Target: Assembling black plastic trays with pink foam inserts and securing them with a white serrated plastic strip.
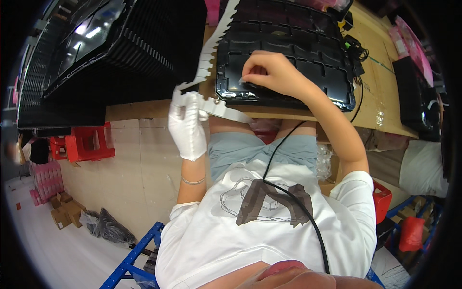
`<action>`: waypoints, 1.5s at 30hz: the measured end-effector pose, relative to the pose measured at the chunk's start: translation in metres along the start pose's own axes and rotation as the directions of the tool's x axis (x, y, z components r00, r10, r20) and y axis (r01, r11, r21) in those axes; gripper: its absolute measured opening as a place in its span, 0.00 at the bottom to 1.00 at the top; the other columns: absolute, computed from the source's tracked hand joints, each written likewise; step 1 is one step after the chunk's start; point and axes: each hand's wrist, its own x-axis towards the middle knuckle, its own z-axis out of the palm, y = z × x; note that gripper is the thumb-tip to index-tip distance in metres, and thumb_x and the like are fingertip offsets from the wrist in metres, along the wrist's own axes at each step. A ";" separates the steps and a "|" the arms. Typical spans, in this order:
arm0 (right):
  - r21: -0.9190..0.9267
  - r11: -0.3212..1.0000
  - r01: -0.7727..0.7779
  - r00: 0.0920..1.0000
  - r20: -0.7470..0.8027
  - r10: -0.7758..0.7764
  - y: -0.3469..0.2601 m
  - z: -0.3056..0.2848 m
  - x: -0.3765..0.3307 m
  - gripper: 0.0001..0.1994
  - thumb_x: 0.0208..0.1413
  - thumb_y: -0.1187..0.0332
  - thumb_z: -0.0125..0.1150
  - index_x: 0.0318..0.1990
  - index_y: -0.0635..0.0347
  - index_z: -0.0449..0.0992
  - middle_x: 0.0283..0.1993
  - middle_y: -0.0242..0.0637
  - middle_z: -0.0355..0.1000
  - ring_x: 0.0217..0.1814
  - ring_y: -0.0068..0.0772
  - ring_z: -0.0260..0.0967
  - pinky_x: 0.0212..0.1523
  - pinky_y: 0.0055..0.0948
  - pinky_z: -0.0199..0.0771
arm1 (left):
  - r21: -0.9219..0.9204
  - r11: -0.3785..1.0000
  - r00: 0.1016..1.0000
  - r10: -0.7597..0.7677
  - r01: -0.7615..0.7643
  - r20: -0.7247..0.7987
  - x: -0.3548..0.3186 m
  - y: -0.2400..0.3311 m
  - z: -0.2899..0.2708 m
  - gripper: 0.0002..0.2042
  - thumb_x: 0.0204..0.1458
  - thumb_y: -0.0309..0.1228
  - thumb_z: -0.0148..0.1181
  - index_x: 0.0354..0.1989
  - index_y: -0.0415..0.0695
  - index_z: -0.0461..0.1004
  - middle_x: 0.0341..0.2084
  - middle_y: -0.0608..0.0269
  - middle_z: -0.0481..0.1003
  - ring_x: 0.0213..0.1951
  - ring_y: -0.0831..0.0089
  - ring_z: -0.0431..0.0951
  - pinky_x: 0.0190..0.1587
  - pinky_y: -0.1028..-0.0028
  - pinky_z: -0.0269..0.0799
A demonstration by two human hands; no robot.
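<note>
My left hand [186, 127], in a white glove, is closed around a long white strip [208, 55] with a notched edge. The strip runs up past the far side of the table, and its lower end [230, 113] curls out beside the glove over the table's front edge. My bare right hand [275, 72] hovers over the near left part of a black molded plastic tray [288, 62], with thumb and forefinger pinched together. A small pale glint shows at those fingertips, too small to name. The tray's surface is shiny, with raised ridges and pockets.
Left of the tray rises a tall stack of black trays [144, 53]. Dark cables [357, 53] lie right of it on the cardboard-covered table [380, 91], near a black box [415, 98]. A black cord [315, 231] hangs over my shirt. Red stools [91, 143] stand at left.
</note>
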 end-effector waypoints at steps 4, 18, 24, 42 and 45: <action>-0.261 0.965 0.036 0.995 0.096 -0.011 0.014 0.012 0.022 0.06 0.46 0.73 0.66 0.30 0.63 0.75 0.30 0.38 0.73 0.30 0.33 0.73 0.33 0.30 0.73 | -0.002 0.994 0.992 -0.112 0.112 0.061 -0.001 -0.010 -0.001 0.09 0.59 0.25 0.59 0.46 0.39 0.74 0.32 0.66 0.77 0.24 0.85 0.72 0.26 0.85 0.68; -0.281 0.959 -0.048 0.995 0.072 0.071 0.016 0.014 0.031 0.06 0.48 0.71 0.66 0.31 0.63 0.77 0.28 0.39 0.75 0.29 0.32 0.75 0.33 0.29 0.74 | 0.109 0.978 0.977 -0.187 0.176 0.104 0.005 -0.015 0.001 0.08 0.59 0.25 0.60 0.45 0.40 0.76 0.33 0.64 0.78 0.26 0.83 0.74 0.27 0.84 0.70; -0.237 0.972 -0.004 0.997 0.073 0.022 0.020 0.014 0.027 0.05 0.48 0.72 0.66 0.30 0.63 0.77 0.28 0.37 0.74 0.30 0.30 0.73 0.33 0.27 0.73 | 0.124 0.973 0.967 -0.212 0.195 0.140 0.004 -0.018 -0.003 0.10 0.58 0.25 0.60 0.48 0.41 0.75 0.33 0.64 0.78 0.26 0.83 0.74 0.27 0.83 0.70; 0.709 0.641 -0.293 0.938 0.084 0.336 -0.022 0.050 -0.038 0.11 0.59 0.70 0.61 0.47 0.63 0.71 0.31 0.27 0.68 0.31 0.12 0.62 0.32 0.16 0.65 | -0.058 0.975 0.974 -0.211 0.217 0.085 -0.002 -0.013 0.017 0.08 0.60 0.28 0.60 0.46 0.42 0.75 0.30 0.69 0.76 0.23 0.87 0.70 0.24 0.86 0.63; 0.608 0.727 -0.318 0.927 0.039 0.373 -0.030 0.056 -0.044 0.12 0.55 0.69 0.68 0.43 0.62 0.75 0.23 0.18 0.58 0.26 0.08 0.56 0.28 0.16 0.60 | -0.053 0.978 0.975 -0.195 0.201 0.110 -0.001 -0.011 0.023 0.07 0.60 0.29 0.60 0.44 0.42 0.75 0.29 0.68 0.75 0.23 0.87 0.70 0.24 0.87 0.62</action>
